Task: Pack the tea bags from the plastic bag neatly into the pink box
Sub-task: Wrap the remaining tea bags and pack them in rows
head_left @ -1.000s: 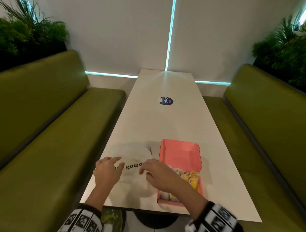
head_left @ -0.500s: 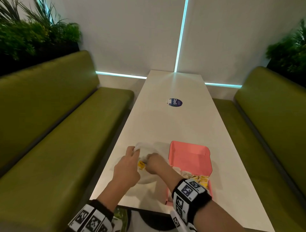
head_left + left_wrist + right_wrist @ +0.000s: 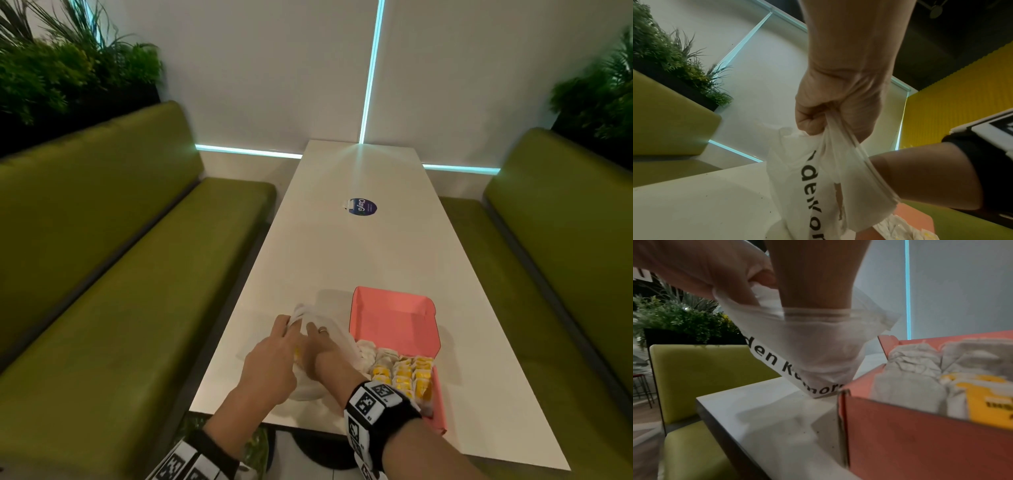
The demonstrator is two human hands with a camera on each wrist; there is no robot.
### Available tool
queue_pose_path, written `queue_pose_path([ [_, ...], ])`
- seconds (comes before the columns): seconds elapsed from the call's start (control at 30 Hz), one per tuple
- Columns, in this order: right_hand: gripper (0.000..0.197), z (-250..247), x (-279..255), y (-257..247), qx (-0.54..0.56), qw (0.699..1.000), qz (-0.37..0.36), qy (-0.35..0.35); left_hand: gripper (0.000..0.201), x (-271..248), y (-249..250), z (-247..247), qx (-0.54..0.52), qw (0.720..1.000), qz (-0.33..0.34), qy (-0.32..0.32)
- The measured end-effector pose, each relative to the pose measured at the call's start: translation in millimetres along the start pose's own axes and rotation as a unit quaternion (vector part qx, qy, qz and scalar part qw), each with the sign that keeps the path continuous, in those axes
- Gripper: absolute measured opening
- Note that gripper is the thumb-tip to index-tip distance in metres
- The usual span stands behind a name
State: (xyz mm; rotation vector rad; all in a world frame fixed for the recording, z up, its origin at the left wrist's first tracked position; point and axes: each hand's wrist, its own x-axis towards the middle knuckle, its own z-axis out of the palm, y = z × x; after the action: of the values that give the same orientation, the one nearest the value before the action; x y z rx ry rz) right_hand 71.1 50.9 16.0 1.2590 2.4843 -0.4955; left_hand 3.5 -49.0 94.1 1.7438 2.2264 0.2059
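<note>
A white plastic bag (image 3: 310, 383) with black lettering lies on the white table (image 3: 359, 260), left of the pink box (image 3: 394, 318). My left hand (image 3: 287, 325) grips the bag's bunched rim and holds it up, fist closed around the film (image 3: 818, 123). My right hand (image 3: 317, 334) reaches through the bag's mouth; the film (image 3: 813, 340) covers its fingers, so what they hold is hidden. A bit of yellow shows between my hands. The box stands with its lid up, and rows of white and yellow tea bags (image 3: 404, 373) fill its near half.
Green benches (image 3: 154, 274) run along both sides of the long table. A round blue sticker (image 3: 362, 207) lies at the table's middle. The table's near edge runs just under my wrists. Plants (image 3: 68, 68) stand behind the benches.
A second ago both hands rested on the flat bag. Since then my left hand has lifted the bag's rim and my right hand has gone into its mouth.
</note>
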Motion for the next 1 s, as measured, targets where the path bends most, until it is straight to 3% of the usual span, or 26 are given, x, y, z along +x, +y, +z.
queue_pose_path([
  [0.4,0.065,5.7,-10.6,-4.0,-0.058,0.998,-0.009,0.004,0.078,-6.0,3.6,-1.5,0.032,0.999,-0.005,-0.013],
  [0.5,0.056,5.9,-12.9,-5.2,-0.155,0.987,-0.030,0.005,0.076,-6.2,6.1,-1.6,0.035,0.999,-0.004,-0.007],
  [0.6,0.045,5.7,-13.1,-6.8,-0.277,0.958,-0.073,0.011,0.076,-4.6,7.3,-1.3,0.036,0.999,-0.004,0.004],
  [0.67,0.043,4.8,-14.2,-7.6,-0.299,0.951,-0.082,0.006,0.076,-3.9,7.0,-0.7,0.037,0.999,-0.004,0.006],
  [0.93,0.032,-11.4,-23.8,-12.9,-0.093,0.995,-0.015,-0.027,0.073,-4.1,10.6,10.5,0.034,0.999,-0.004,0.005],
  [1.0,0.025,-15.1,-24.6,-14.7,-0.009,1.000,-0.010,0.015,0.069,-3.5,10.2,12.6,0.033,0.999,-0.008,0.012],
])
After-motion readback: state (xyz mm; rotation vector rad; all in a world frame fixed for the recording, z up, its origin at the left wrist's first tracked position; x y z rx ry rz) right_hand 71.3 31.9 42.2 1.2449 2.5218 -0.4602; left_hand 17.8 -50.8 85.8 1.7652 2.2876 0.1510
